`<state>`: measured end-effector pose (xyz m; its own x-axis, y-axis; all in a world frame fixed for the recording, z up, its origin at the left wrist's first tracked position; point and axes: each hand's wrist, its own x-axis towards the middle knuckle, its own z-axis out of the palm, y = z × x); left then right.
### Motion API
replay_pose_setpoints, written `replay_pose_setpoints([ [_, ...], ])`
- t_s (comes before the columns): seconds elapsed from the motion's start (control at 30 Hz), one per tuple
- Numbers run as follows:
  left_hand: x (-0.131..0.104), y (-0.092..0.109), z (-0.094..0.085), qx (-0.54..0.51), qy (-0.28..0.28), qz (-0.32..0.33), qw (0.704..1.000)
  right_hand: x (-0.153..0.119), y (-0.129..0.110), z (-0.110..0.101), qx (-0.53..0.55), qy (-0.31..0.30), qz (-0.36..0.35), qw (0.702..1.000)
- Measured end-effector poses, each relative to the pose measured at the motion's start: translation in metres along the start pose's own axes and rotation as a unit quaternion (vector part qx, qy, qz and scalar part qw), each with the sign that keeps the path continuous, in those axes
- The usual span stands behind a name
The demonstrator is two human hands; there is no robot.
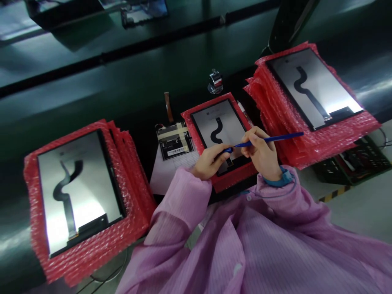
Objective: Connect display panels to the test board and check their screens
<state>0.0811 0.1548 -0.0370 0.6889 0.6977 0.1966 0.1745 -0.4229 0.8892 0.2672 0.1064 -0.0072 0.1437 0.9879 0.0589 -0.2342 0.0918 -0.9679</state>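
Observation:
My right hand is closed around a slim blue pen-like stick, whose thin end points left toward my other hand. Between the closed fingers of my left hand is a small dark-blue piece; its kind is hard to make out. Both hands are just above a display panel with a black curved flex cable. That panel lies on a red bubble-wrap sheet, and my hands cover part of its lower half.
Stacked red bubble wrap with a display panel on top stands at left and right. Behind the middle panel is a tally counter. A taped circuit module lies on paper. A green crate sits below right.

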Motion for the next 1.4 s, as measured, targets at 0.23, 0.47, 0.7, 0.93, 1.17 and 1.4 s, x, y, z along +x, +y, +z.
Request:
replay_pose_setpoints([
  [0.23, -0.001, 0.001, 0.002, 0.003, 0.002, -0.002, 1.0, 0.003, 0.001, 0.013, -0.104, -0.041, -0.03, 0.993],
  [0.47, -0.005, 0.006, -0.009, -0.046, -0.022, -0.004, 0.999, 0.006, 0.006, 0.021, -0.19, -0.159, -0.049, 0.967],
  [0.7, -0.009, 0.011, -0.012, -0.177, -0.031, -0.04, 0.983, 0.016, -0.001, 0.023, -0.252, -0.295, -0.062, 0.919],
  [0.93, -0.002, 0.005, -0.025, 0.085, 0.127, -0.039, 0.987, 0.059, -0.018, 0.02, -0.374, -0.166, -0.094, 0.907],
  [1.17, -0.015, -0.04, -0.087, 0.352, 0.434, -0.098, 0.823, 0.082, -0.013, -0.018, -0.649, 0.112, -0.069, 0.749],
  [1.4, -0.001, -0.091, -0.112, 0.309, 0.389, -0.21, 0.842, 0.09, -0.018, 0.019, -0.716, -0.137, -0.156, 0.667],
])
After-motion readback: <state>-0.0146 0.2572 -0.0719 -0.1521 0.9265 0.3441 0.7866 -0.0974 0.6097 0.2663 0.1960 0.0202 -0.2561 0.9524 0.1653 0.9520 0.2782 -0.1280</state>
